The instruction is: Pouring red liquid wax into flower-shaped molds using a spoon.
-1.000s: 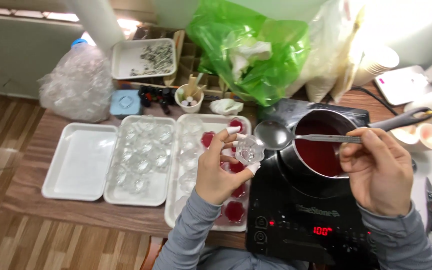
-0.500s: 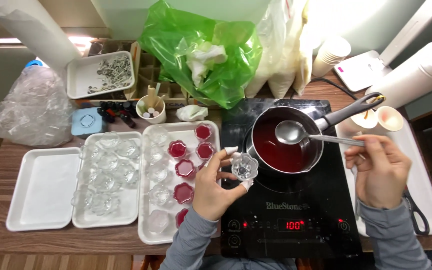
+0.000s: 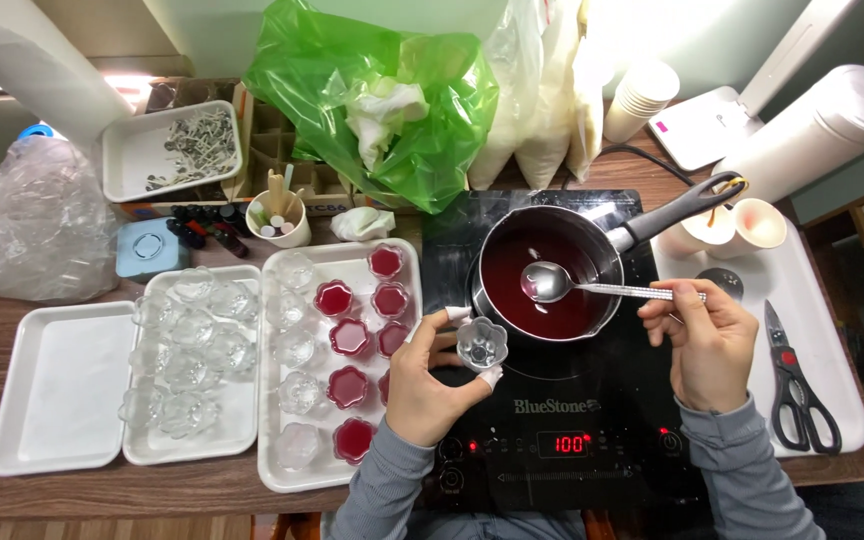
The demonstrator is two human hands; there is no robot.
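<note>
Now the spoon [image 3: 550,283], gripped by the right hand [image 3: 709,345], has been lowered into the pot [image 3: 542,275]; the empty cup [image 3: 481,343] stays pinched in the left hand [image 3: 430,385], just near of the pot.

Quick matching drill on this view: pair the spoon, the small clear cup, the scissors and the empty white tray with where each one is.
Things:
1. spoon
2. small clear cup
3. scissors
4. empty white tray

Places:
A. far left on the table
B. in the left hand, beside the pot
C. on the tray at the right edge
D. in the right hand, its bowl over the red liquid

Pairs: 1-D, 2-B, 3-C, 4-A
</note>
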